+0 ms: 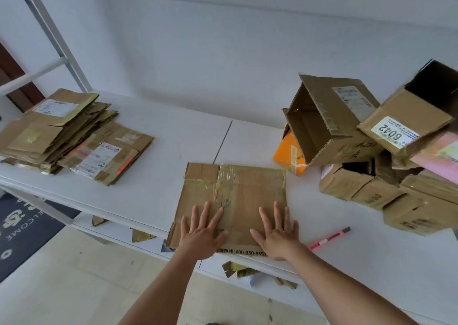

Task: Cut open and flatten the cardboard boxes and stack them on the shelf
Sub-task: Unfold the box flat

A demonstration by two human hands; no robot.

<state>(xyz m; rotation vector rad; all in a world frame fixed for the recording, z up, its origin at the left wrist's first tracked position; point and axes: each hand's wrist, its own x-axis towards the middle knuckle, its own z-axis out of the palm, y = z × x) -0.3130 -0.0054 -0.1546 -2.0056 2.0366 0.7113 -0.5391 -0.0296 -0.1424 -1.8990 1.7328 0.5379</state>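
Head view: a flattened brown cardboard box [233, 200] with clear tape lies at the front edge of the white shelf [158, 136]. The left hand [202, 233] and right hand [278, 233] press it flat, fingers spread wide. A pink utility knife [328, 239] lies just right.

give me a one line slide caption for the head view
Both hands, left hand and right hand, press a flattened box on the white shelf, pink cutter alongside.

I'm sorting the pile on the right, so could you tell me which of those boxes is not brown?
The orange box, wedged at the pile's left edge under the open brown box; the other boxes there are plain brown cardboard.
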